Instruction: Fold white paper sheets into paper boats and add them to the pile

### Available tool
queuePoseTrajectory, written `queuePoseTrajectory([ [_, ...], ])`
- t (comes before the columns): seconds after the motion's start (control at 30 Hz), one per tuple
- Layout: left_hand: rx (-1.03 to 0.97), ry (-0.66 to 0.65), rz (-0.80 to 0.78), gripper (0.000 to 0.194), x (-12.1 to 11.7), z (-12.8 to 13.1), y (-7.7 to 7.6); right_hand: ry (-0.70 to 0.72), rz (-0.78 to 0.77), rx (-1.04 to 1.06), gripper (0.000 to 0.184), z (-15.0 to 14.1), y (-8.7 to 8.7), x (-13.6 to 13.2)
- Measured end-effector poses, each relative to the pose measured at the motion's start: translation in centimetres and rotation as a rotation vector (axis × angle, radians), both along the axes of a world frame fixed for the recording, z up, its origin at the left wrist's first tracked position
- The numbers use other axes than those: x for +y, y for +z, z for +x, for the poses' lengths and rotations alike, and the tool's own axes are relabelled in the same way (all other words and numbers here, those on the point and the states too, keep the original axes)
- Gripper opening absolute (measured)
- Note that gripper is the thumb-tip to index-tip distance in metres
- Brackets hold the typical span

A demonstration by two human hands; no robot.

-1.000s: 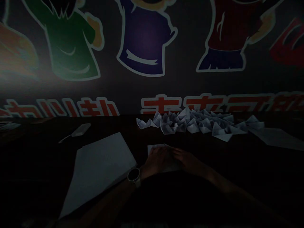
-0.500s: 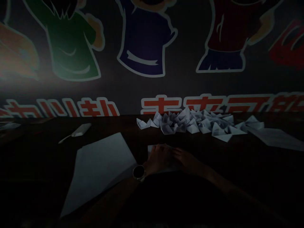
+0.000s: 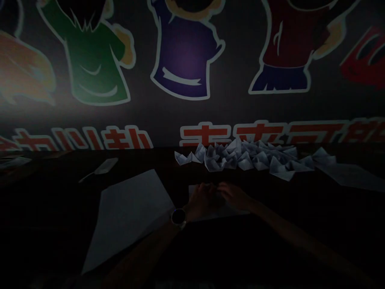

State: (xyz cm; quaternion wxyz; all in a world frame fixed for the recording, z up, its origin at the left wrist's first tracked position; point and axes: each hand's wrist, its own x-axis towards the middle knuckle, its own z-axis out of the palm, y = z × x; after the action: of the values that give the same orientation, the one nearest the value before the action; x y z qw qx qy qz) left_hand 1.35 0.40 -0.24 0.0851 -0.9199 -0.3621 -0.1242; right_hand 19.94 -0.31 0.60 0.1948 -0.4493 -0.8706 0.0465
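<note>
Under both hands on the dark table lies a white sheet of paper [image 3: 224,214], folded at least once as far as the dim light shows. My left hand [image 3: 203,198], with a round watch [image 3: 179,217] on its wrist, presses on the left part of the paper, fingers bent at the far edge. Close beside it, my right hand [image 3: 234,195] has its fingers curled together on the far edge of the same sheet. Shadow hides the fingertips and the middle of the paper.
To the left lies a stack of white paper [image 3: 129,212]. Beyond it is a white device with a thin end [image 3: 106,165]. Several folded paper boats [image 3: 240,154] cluster at the back near the painted wall [image 3: 168,114]. More paper [image 3: 355,176] lies at the far right.
My right hand's fingers have drawn in and curled towards the far edge, and more of the paper's near right part shows. My left hand stays on the sheet. The view has shifted slightly.
</note>
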Motion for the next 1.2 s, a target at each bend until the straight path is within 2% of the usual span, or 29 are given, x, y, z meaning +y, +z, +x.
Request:
queuePoseTrajectory([
  [0.13,-0.027,0.005,0.014,0.046,-0.2,0.2,0.1,-0.076,0.064,-0.171,0.025,-1.1,-0.3,1.4],
  [0.3,-0.044,0.002,0.034,0.05,-0.4,0.2,0.0,-0.133,0.13,-0.312,0.027,-1.6,-0.5,0.3],
  [0.53,-0.044,-0.014,0.03,0.049,-0.3,-0.2,-0.4,-0.18,0.161,-0.288,0.029,1.0,-1.3,-2.0],
  [0.87,-0.026,0.0,0.046,0.057,-0.3,-0.2,-0.4,-0.22,0.172,-0.304,0.032,4.7,-1.1,-6.3],
  [1.07,-0.033,0.011,0.055,0.039,-0.3,-0.6,-0.6,-0.318,0.225,-0.347,0.027,7.2,0.5,-6.7],
  [1.2,-0.031,0.033,0.083,0.04,-0.7,-0.9,0.1,-0.399,0.24,-0.302,0.023,7.3,1.8,-5.5],
])
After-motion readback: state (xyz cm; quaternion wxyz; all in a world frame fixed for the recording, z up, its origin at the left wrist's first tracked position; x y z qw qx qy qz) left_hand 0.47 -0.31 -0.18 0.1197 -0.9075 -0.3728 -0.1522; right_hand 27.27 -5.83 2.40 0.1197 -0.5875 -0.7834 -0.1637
